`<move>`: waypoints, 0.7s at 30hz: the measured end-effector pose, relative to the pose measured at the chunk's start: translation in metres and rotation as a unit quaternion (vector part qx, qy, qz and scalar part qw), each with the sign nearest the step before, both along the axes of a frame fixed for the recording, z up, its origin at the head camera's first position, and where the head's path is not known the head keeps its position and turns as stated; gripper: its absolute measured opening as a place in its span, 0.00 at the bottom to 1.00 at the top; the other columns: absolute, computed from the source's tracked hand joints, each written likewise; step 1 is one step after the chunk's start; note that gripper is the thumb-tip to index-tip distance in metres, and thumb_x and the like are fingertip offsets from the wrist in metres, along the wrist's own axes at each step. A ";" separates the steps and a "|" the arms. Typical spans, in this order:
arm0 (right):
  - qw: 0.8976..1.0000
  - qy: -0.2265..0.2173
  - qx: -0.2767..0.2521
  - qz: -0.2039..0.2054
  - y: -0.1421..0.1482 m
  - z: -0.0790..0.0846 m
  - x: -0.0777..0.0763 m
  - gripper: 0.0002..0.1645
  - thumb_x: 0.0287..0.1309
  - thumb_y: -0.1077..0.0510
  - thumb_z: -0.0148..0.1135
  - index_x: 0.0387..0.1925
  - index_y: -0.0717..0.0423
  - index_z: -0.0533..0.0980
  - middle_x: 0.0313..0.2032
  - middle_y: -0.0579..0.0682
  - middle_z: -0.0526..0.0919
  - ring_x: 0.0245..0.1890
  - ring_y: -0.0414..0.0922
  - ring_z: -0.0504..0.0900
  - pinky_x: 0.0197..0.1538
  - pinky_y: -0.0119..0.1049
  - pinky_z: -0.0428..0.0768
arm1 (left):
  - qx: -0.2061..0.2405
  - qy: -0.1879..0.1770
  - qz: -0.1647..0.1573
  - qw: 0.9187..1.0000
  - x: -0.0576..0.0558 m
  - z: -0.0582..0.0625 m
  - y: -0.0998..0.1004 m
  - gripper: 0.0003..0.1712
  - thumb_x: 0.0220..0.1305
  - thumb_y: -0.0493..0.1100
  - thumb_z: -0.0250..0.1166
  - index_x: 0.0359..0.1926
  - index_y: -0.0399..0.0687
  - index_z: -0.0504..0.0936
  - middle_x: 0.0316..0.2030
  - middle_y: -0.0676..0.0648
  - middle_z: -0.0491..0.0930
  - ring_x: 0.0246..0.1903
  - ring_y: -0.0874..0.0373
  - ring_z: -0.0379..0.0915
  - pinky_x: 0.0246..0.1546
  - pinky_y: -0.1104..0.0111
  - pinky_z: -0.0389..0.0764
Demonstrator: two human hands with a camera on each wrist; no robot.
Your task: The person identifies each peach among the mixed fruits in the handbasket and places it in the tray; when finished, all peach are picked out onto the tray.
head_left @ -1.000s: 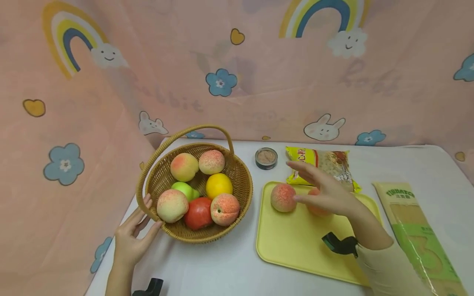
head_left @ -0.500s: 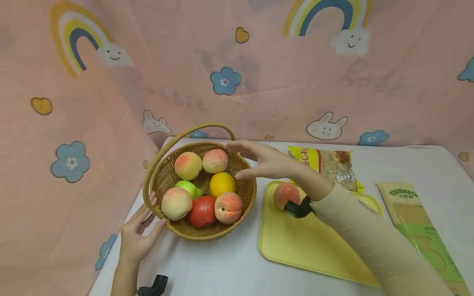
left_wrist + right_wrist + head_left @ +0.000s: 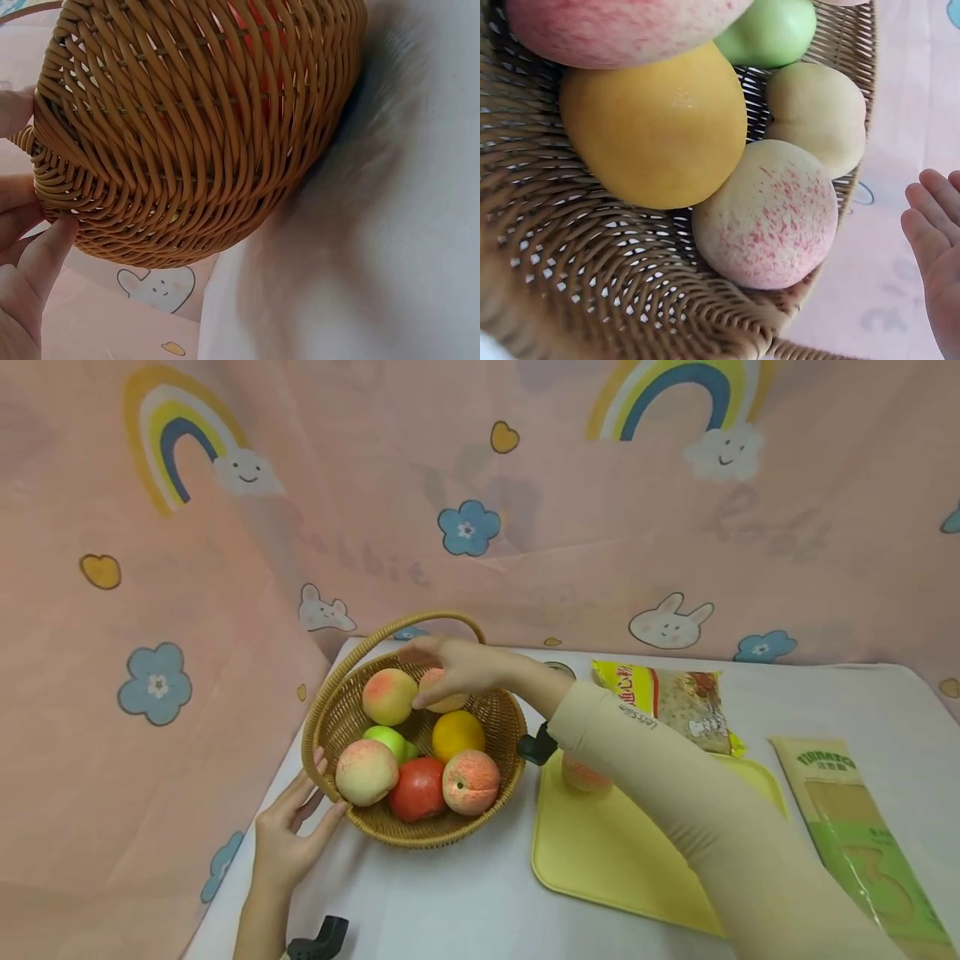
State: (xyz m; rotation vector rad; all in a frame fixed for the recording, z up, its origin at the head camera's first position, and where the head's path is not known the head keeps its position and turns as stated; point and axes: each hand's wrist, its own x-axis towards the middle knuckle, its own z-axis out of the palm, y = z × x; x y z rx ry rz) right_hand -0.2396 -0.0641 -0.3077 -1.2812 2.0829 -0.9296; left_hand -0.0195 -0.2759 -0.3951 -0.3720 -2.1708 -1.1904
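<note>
In the head view my left hand (image 3: 288, 835) rests its fingers and thumb against the near left side of the wicker basket (image 3: 431, 839), around the foot of its handle. The left wrist view shows the thumb (image 3: 52, 251) on the weave. My right hand (image 3: 457, 664) reaches over the basket's back, thumb spread from straight fingers, holding nothing. It partly covers a speckled peach (image 3: 450, 702); another peach (image 3: 390, 697) lies left of it. Below them are a green fruit (image 3: 386, 741), an orange (image 3: 458, 737), a pale peach (image 3: 367, 772), a red fruit (image 3: 417, 789) and a pink peach (image 3: 471, 782).
A yellow tray (image 3: 615, 868) stands right of the basket with a peach (image 3: 583, 774) on it, partly hidden by my right sleeve. Behind it lies a yellow food packet (image 3: 678, 702). A long green-and-tan packet (image 3: 855, 827) is at right. A round container (image 3: 560, 668) shows partly behind my forearm.
My right hand has moved left from above the tray to the back of the basket. My left hand has stayed against the basket's side. The view has shifted slightly.
</note>
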 end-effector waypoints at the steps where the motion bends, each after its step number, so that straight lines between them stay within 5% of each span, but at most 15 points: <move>1: 1.000 -0.001 0.008 0.001 -0.005 0.000 -0.002 0.46 0.46 0.46 0.66 0.64 0.52 0.56 0.64 0.46 0.61 0.65 0.40 0.59 0.68 0.34 0.62 | 0.002 -0.001 0.000 1.000 0.000 0.000 0.000 0.34 0.34 0.17 0.65 0.51 0.21 0.70 0.53 0.24 0.66 0.57 0.56 0.66 0.47 0.76 0.76; 10: 0.998 0.017 0.065 0.008 -0.040 -0.012 -0.018 0.47 0.46 0.47 0.66 0.65 0.53 0.56 0.65 0.47 0.61 0.65 0.41 0.59 0.67 0.31 0.63 | 0.014 -0.008 -0.003 1.000 -0.001 0.000 0.002 0.34 0.35 0.17 0.64 0.51 0.21 0.69 0.53 0.22 0.65 0.58 0.59 0.66 0.48 0.76 0.76; 21: 0.995 0.070 0.063 0.017 -0.055 -0.036 -0.030 0.44 0.47 0.47 0.65 0.62 0.58 0.58 0.63 0.53 0.64 0.63 0.45 0.61 0.67 0.33 0.63 | 0.012 -0.004 -0.006 1.000 -0.002 0.001 0.002 0.34 0.35 0.16 0.64 0.51 0.19 0.69 0.53 0.23 0.65 0.57 0.59 0.66 0.48 0.75 0.76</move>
